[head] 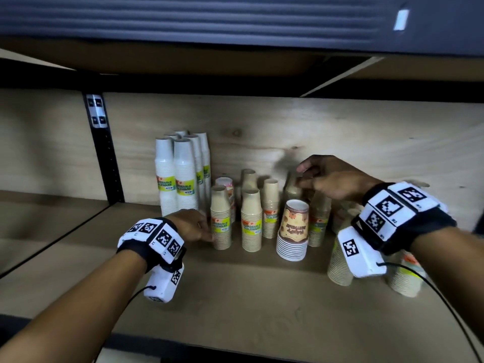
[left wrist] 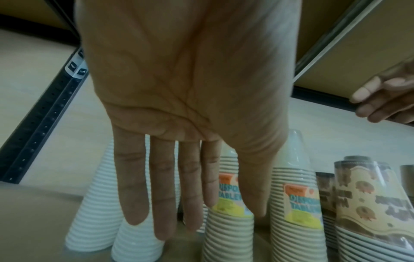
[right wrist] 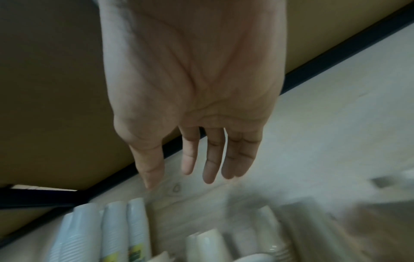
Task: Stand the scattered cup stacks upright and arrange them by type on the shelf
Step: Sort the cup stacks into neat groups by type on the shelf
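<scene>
L hand (head: 192,226): my fingers straight, spread, touching tan cup stack (head: 221,218) at 9 o'clock.
R hand (head: 332,179): fingers loose, apart, holding nothing, above stacks.

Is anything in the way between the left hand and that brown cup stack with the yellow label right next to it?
No, nothing visible. The left hand is open, its fingers straight, right beside the leftmost brown cup stack on the shelf. The white cup stacks stand behind it.

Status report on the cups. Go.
Left hand open, against a tan stack. Right hand open, above tan stacks. White stacks grouped left. Nothing blocking.
</scene>
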Tool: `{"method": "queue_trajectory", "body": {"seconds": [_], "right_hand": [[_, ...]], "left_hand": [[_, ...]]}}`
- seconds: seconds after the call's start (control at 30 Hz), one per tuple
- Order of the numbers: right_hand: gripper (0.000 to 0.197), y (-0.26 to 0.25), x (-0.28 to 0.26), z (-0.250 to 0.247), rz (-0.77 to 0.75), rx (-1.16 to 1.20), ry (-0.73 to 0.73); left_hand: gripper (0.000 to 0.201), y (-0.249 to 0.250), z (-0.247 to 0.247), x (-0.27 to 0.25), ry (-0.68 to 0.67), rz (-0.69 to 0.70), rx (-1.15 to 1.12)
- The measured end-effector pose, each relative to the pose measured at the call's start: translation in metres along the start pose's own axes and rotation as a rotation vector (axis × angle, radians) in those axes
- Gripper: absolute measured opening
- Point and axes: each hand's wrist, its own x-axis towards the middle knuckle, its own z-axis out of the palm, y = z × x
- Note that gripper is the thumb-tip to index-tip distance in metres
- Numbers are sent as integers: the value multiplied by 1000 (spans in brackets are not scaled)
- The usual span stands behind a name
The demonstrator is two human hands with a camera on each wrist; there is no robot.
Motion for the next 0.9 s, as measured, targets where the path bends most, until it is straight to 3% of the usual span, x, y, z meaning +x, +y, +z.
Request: {"method": "queue_trajectory", "body": {"seconds": [0.27, 0.47, 0.63, 0.9], "right_hand": [[35, -33, 33, 51, -56, -188, -134], [46, -35, 54, 72, -43, -315, -203], [43, -32, 63, 78, -124, -356, -277], [28, -21, 72, 86, -166, -340, -292]], "left_hand": [[26, 6, -57, -6, 142, 51, -126], [47, 41, -98, 9, 225, 104, 137], [59, 51, -89, 34, 159, 109, 214], [46, 50, -77, 35, 126, 151, 159]]}}
